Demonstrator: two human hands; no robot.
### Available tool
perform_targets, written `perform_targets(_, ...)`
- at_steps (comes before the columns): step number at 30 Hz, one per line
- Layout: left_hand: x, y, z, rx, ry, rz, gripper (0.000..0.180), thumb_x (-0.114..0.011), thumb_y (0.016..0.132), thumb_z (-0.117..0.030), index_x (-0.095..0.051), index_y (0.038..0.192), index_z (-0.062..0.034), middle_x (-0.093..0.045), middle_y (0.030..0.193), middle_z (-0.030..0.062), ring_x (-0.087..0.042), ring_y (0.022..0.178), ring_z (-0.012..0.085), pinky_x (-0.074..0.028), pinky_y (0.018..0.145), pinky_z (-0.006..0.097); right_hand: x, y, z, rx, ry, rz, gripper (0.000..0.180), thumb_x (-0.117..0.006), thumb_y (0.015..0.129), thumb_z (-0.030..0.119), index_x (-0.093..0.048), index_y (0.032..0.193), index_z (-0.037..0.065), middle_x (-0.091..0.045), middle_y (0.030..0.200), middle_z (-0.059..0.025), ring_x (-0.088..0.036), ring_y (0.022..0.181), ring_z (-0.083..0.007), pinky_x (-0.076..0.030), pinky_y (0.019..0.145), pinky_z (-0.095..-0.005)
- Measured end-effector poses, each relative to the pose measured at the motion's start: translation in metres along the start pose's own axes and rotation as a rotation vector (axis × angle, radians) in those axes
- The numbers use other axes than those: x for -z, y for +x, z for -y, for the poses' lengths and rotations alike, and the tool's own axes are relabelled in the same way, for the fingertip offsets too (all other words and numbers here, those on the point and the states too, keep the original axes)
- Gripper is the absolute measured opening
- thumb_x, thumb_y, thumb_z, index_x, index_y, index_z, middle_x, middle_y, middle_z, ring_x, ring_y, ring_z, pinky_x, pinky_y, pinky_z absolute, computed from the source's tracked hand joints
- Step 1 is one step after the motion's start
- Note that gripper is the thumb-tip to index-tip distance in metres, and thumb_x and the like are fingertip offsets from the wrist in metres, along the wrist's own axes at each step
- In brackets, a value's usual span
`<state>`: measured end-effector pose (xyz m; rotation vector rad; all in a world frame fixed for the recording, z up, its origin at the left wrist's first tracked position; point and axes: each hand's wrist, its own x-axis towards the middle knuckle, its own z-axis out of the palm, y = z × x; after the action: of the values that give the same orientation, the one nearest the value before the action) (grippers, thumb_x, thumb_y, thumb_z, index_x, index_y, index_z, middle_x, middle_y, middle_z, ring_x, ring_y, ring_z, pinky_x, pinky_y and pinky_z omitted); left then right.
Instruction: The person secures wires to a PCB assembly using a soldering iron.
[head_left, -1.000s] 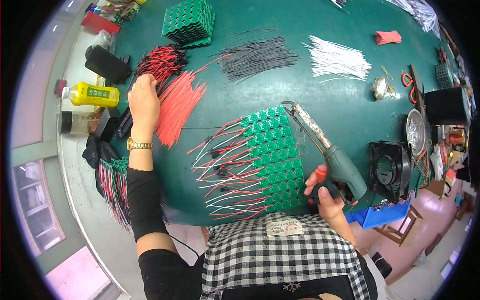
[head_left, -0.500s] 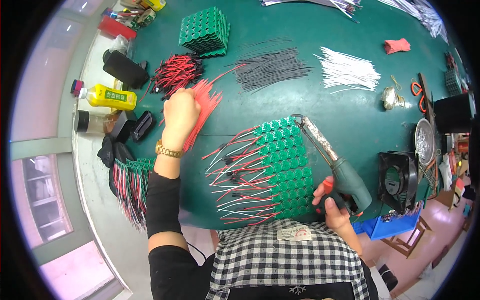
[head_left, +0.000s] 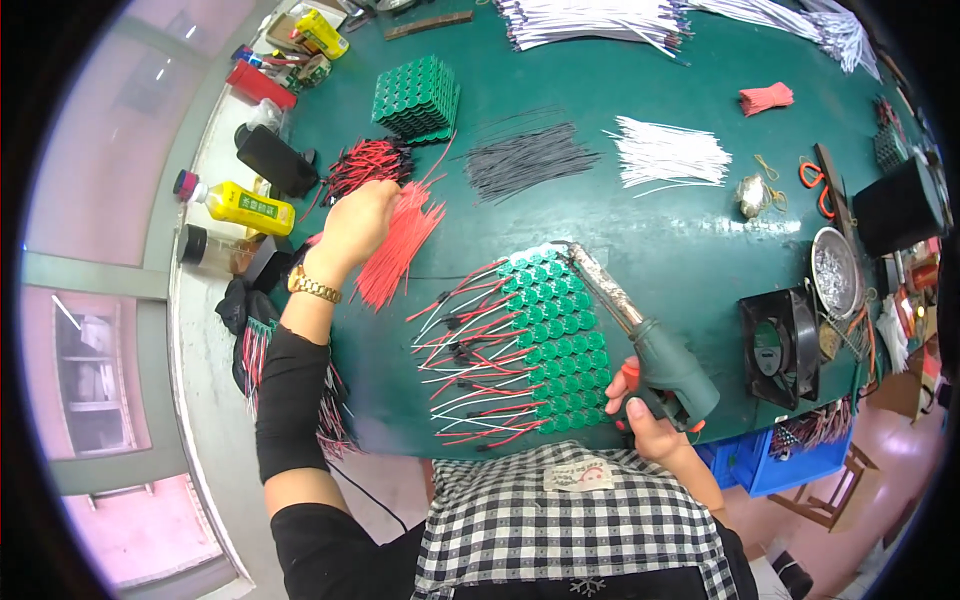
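My left hand (head_left: 352,228) is closed at the left edge of a pile of loose red wires (head_left: 398,255). A red wire end pokes out beside the wrist; the fingertips are mostly hidden by the back of the hand. My right hand (head_left: 645,420) grips the handle of a green soldering gun (head_left: 672,365). Its long metal barrel points away to the left, with the tip at the far edge of a panel of round green circuit boards (head_left: 560,340). Red and white wires (head_left: 470,350) stick out from the panel's left side.
Beyond lie red-black leads (head_left: 370,165), stacked green boards (head_left: 415,100), black wires (head_left: 530,160), white wires (head_left: 670,152) and a red bundle (head_left: 766,98). A black fan (head_left: 775,345) and metal bowl (head_left: 837,270) stand right. A yellow bottle (head_left: 245,208) is left.
The view has shifted, so the table's far side shows more. My left hand stays at the red wires, a little further left on them. My right hand still holds the soldering gun over the panel.
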<state>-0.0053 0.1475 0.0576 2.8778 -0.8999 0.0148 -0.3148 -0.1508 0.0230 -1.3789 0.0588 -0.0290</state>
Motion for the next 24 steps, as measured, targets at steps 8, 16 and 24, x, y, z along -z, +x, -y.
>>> perform_targets(8, 0.04, 0.011, -0.061, -0.414, 0.617, 0.212, 0.008, -0.057, 0.082, -0.014, -0.063, 0.08, -0.0097, -0.057, 0.079, 0.0085, -0.063, 0.067, 0.024, -0.051, 0.055, 0.037, 0.004, -0.002, -0.004, 0.07, 0.029, 0.008, 0.035, -0.056, 0.087, 0.009, -0.048, 0.121, 0.004, -0.058, 0.096, -0.0093, -0.058, 0.077, -0.0142, -0.051, 0.068, -0.0291)
perform_targets(16, -0.037, 0.001, -0.101, -0.475, 0.559, 0.037, 0.003, -0.058, 0.077, -0.013, -0.059, 0.079, -0.0115, -0.057, 0.075, 0.0042, -0.061, 0.065, 0.0199, -0.048, 0.052, 0.033, 0.003, -0.002, -0.008, 0.081, 0.054, -0.032, 0.041, -0.054, 0.089, 0.01, -0.044, 0.127, 0.004, -0.059, 0.096, -0.011, -0.058, 0.075, -0.014, -0.05, 0.064, -0.0282)
perform_targets(24, -0.045, -0.019, -0.103, -0.077, -0.484, -0.053, 0.01, -0.06, 0.085, -0.009, -0.057, 0.093, -0.002, -0.062, 0.072, 0.0132, -0.061, 0.063, 0.0235, -0.047, 0.055, 0.033, -0.003, 0.01, -0.007, -0.044, 0.084, -0.08, 0.045, -0.058, 0.087, 0.019, -0.044, 0.126, 0.001, -0.06, 0.09, -0.0139, -0.058, 0.07, -0.0172, -0.049, 0.063, -0.03)
